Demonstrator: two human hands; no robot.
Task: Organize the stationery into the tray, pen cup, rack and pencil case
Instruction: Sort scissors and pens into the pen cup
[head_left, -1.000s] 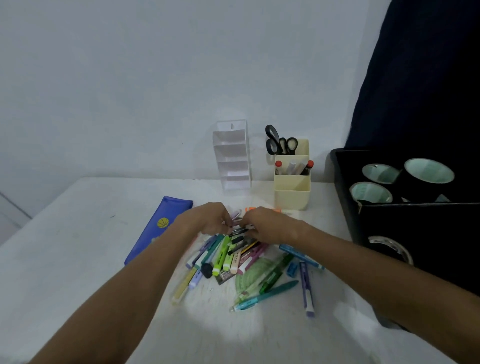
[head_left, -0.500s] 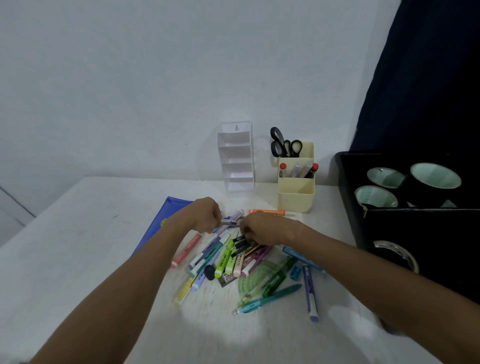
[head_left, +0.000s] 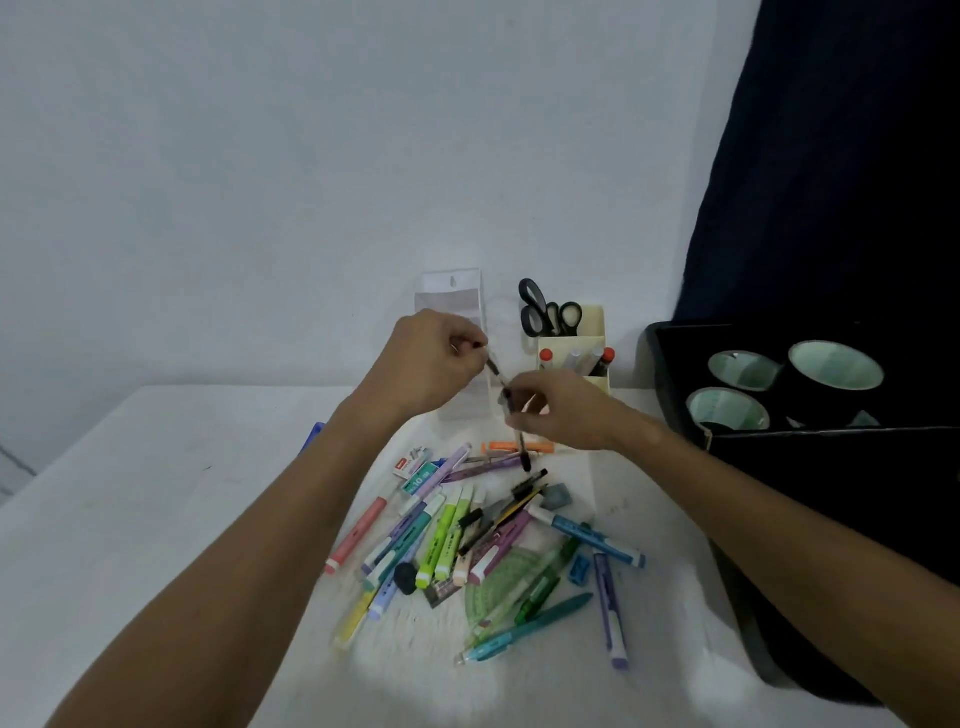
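White table (head_left: 156, 519) against a plain pale wall (head_left: 260, 156), dark curtain (head_left: 857, 156) at far right. Left to right: blue pencil case (head_left: 313, 434), only a corner showing behind the left forearm, flat on the table. Left hand (head_left: 431, 358) raised above the table, fingers curled, pinching the upper end of a thin dark pen (head_left: 496, 375); the pen runs on a diagonal from upper left down to lower right, into the right hand. Clear tiered rack (head_left: 457, 291) stands upright at the wall, partly hidden behind the left hand. Below the hands, loose pile of stationery (head_left: 467, 535) on the table: pink highlighter (head_left: 358, 535) at the left edge, long axis lower-left to upper-right; green highlighters (head_left: 441, 540) mid pile, nearly upright in frame; orange marker (head_left: 514, 447) lying crosswise at the far side; green protractor (head_left: 498, 587); teal pen (head_left: 524, 629) pointing lower-left; purple marker (head_left: 610, 608) at the right edge, running toward the camera. Right hand (head_left: 561, 410) also lifted, fingers closed around the pen's lower part and more dark pens whose tips hang down toward the pile; exact count unclear. Cream pen cup (head_left: 576, 343) behind it holds black scissors (head_left: 545, 312), handles up, and red-capped markers (head_left: 605, 358). Black tray (head_left: 675, 395) at right holds tape rolls (head_left: 831, 369).
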